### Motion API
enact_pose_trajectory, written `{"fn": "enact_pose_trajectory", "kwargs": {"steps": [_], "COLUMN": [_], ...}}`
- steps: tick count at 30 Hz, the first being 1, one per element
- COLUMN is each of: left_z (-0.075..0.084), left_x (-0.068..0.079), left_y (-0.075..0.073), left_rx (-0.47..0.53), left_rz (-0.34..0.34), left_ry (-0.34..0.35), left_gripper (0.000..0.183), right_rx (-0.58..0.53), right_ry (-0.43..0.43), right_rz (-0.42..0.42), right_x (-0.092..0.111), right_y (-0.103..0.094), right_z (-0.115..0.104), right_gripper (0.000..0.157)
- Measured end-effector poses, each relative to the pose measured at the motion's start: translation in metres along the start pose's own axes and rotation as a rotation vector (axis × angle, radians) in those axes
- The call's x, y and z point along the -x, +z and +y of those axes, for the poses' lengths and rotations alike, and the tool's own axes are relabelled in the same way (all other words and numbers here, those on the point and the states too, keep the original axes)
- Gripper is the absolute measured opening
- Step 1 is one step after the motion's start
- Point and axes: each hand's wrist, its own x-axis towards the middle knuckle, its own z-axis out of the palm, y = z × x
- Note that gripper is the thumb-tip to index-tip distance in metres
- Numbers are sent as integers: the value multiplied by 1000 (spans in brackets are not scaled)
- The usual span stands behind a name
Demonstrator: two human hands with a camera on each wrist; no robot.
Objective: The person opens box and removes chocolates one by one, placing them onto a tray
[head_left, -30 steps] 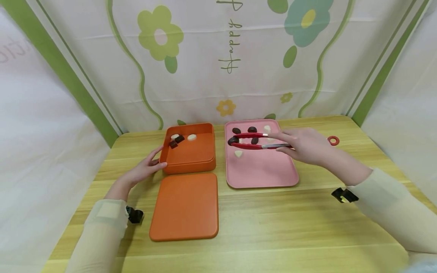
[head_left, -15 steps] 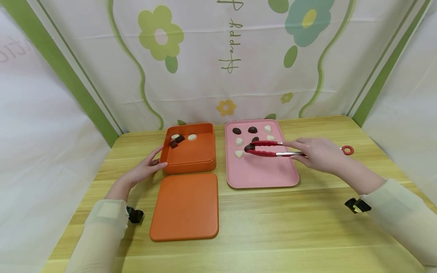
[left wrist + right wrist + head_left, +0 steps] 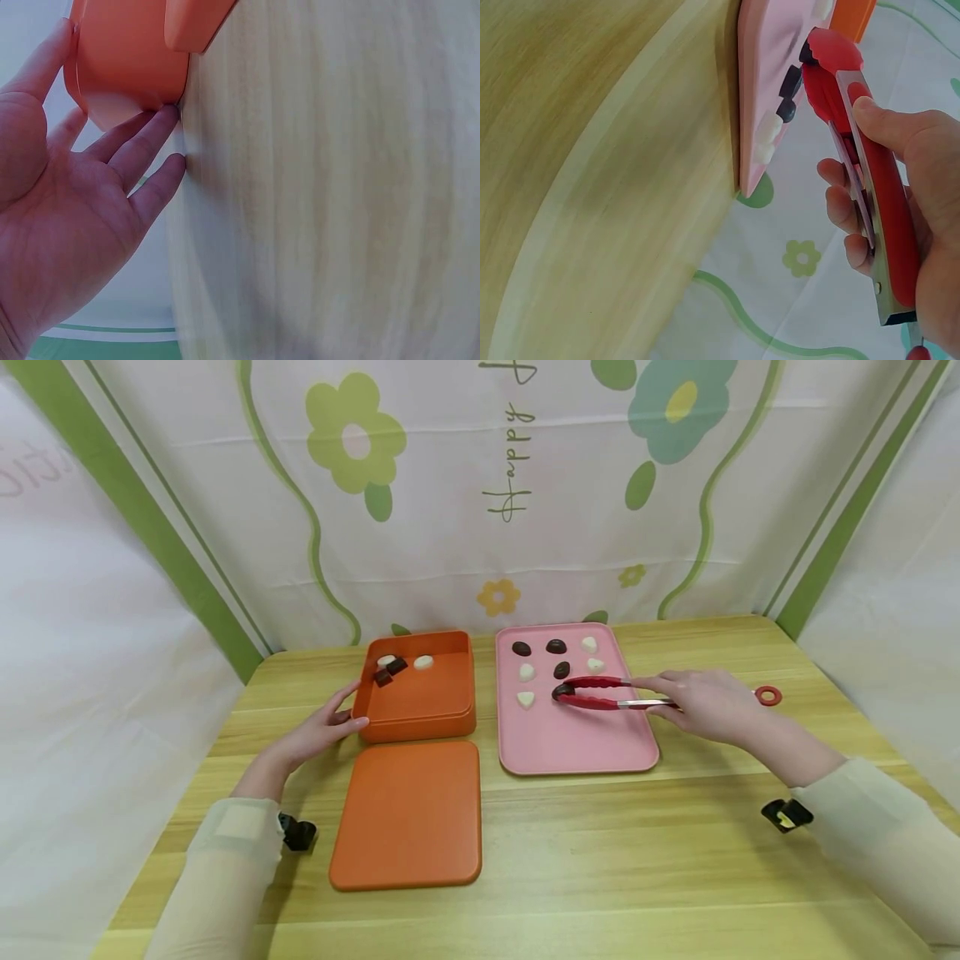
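My right hand grips red-and-metal tongs over the pink tray. Between the tong tips sits a dark chocolate, low at the tray surface in the third row, right of a white chocolate. In the right wrist view, thumb and fingers squeeze the tong arms from both sides. My left hand rests its spread, nearly straight fingers against the left side of the orange box. The left wrist view shows its fingertips at the box's lower wall.
Several dark and white chocolates, among them a dark one, stand in rows on the tray's far half. A few chocolates, including a white one, lie in the box. An orange lid lies in front of it on the wooden table.
The right hand has moved right and toward the person, carrying the dark chocolate in the tongs from the tray's left side down to its third row. The left hand stays put.
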Motion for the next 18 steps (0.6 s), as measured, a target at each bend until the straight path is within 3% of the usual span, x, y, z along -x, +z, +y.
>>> {"fn": "enact_pose_trajectory", "kwargs": {"steps": [18], "left_z": [0], "left_x": [0], "left_y": [0], "left_rx": [-10], "left_rz": [6], "left_ry": [-1], "left_gripper": [81], "right_rx": [-32], "right_ry": [27], "right_rz": [-25], "right_x": [1], "right_y": [8], "right_z": [7], "right_gripper": [50]}}
